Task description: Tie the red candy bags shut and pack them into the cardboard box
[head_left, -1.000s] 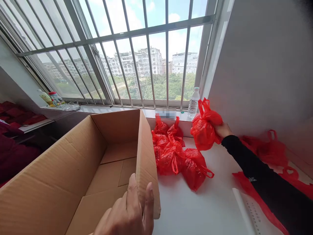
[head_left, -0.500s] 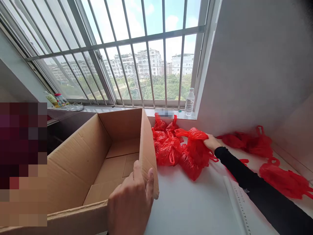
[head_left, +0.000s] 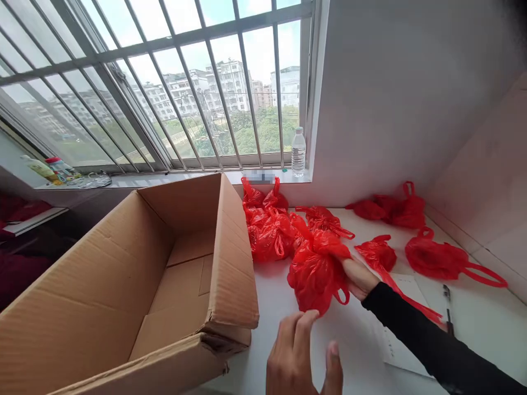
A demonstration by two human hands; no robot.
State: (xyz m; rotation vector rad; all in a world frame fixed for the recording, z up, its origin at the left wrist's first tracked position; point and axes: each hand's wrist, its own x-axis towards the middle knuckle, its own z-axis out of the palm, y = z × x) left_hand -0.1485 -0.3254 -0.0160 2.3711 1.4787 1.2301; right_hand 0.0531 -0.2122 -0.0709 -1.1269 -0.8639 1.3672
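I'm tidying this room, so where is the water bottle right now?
In the head view, the water bottle stands upright just right of centre, at the right end of the windowsill, behind the cluster of red bags.

Clr btl [head_left: 298, 153] on sill [head_left: 144, 180] nr barred win. [head_left: 198, 104], pen [head_left: 448, 310] nr ppr [head_left: 409, 285].
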